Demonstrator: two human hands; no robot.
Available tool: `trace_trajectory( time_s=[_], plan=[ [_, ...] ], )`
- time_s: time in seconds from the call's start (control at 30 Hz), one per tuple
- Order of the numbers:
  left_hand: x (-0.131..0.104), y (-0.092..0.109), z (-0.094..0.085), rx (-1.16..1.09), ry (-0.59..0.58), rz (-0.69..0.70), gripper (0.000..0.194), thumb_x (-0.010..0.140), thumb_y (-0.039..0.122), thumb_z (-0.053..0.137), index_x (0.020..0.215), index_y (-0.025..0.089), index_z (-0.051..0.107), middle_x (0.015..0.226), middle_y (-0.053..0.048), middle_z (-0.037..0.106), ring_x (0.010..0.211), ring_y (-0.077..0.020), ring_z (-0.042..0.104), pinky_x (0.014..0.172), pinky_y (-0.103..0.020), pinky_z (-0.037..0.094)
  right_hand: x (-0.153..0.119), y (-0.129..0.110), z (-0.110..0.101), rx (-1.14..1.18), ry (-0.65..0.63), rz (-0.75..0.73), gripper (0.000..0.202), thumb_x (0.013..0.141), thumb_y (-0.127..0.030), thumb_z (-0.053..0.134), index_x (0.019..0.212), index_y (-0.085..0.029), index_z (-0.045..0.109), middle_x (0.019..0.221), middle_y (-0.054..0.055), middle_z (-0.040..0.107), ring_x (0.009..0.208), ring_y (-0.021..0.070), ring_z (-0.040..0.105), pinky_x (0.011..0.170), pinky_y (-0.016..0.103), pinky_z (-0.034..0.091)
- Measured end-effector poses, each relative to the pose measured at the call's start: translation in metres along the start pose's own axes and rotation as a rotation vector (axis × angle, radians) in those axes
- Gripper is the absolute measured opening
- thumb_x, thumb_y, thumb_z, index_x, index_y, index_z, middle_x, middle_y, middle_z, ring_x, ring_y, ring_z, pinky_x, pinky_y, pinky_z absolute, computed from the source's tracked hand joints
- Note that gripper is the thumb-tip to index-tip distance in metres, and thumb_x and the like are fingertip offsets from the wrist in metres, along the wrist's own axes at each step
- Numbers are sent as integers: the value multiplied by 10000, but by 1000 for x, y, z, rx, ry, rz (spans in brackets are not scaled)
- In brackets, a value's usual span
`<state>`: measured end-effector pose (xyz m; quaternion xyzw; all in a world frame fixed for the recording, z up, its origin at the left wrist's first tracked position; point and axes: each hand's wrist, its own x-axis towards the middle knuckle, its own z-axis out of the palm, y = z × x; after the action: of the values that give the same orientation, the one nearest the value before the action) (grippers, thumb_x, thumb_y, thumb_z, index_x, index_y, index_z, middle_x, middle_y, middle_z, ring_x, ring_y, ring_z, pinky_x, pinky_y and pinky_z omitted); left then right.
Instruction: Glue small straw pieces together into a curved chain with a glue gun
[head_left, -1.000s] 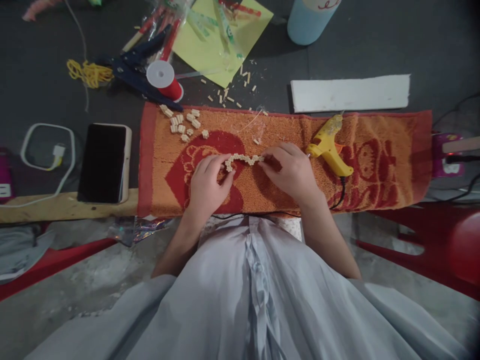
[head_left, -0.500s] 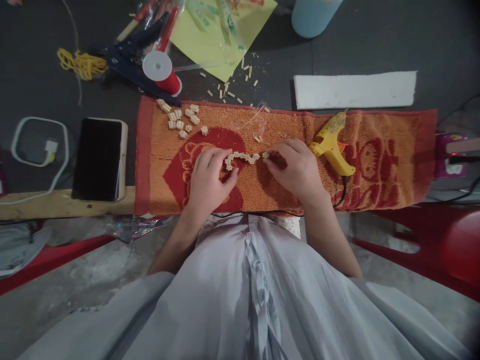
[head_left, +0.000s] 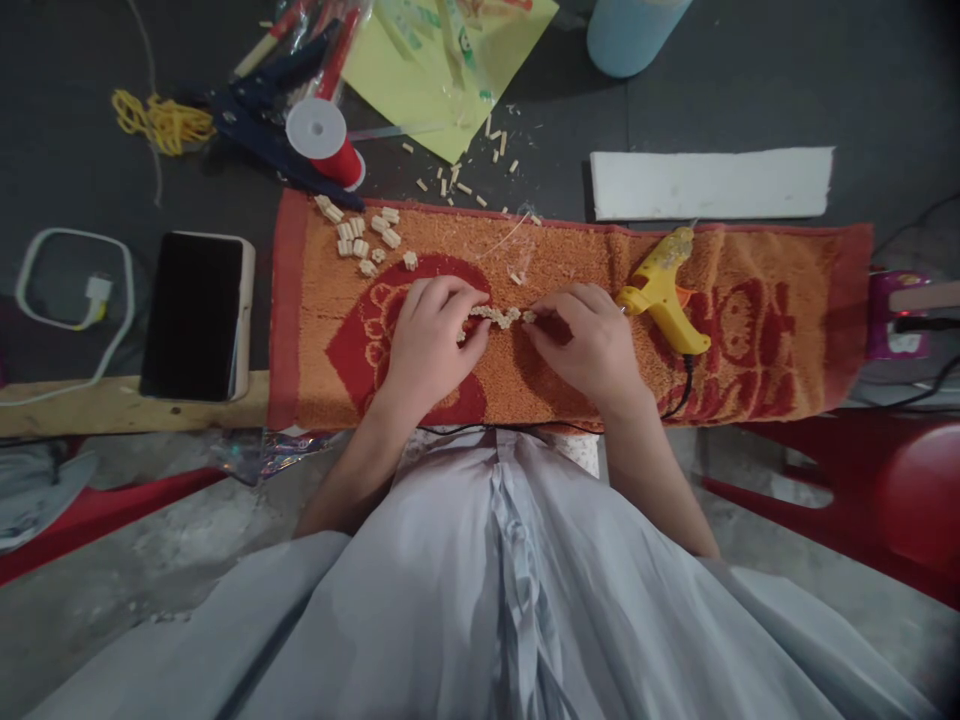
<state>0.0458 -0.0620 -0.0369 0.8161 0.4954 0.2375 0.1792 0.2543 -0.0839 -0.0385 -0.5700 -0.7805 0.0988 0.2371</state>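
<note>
My left hand [head_left: 437, 335] pinches a wavy strip of small cream pieces [head_left: 504, 318] between thumb and fingers, above an orange and red towel [head_left: 570, 395]. Part of the strip is hidden by the fingers. At the strip's right end, my right hand [head_left: 585, 335] is closed on a small cream cluster [head_left: 529, 316], mostly covered by the fingertips. Whether cluster and strip touch, I cannot tell. A yellow glue gun [head_left: 666, 290] lies on the towel just right of my right hand. Several loose cream clusters [head_left: 360, 235] lie at the towel's upper left.
Beyond the towel are a spool of red thread [head_left: 334, 150], dark blue pliers-like tool [head_left: 262, 135], yellow paper [head_left: 427, 90], scattered cream bits [head_left: 454, 180], a white foam strip [head_left: 712, 184] and a blue container [head_left: 630, 35]. A phone [head_left: 196, 318] and white cable [head_left: 124, 290] lie left.
My left hand has shifted right along the strip and covers more of it. My right hand has moved slightly left, still pinching the small cluster.
</note>
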Motion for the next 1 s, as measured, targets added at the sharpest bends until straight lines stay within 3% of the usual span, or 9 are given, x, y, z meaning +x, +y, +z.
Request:
trace_trajectory(
  time_s=[0.43, 1.0],
  plan=[
    [0, -2, 4, -1, 34, 15, 166, 914, 201, 575, 1060, 194, 655, 1086, -78, 663, 1079, -235, 587, 992, -397, 459, -3, 2, 1, 3, 114, 52, 127, 875, -201, 612, 1000, -209, 631, 897, 78, 668, 853, 248, 615, 783, 397, 521],
    [1, -4, 5, -33, 48, 48, 173, 934, 206, 553, 1042, 214, 688, 1069, -70, 657, 1051, -221, 586, 976, -387, 459, -1, -9, 12, 105, 121, 15, 51, 872, -186, 620, 891, -215, 658, 797, 41, 623, 735, 197, 580, 685, 344, 504]
  ],
)
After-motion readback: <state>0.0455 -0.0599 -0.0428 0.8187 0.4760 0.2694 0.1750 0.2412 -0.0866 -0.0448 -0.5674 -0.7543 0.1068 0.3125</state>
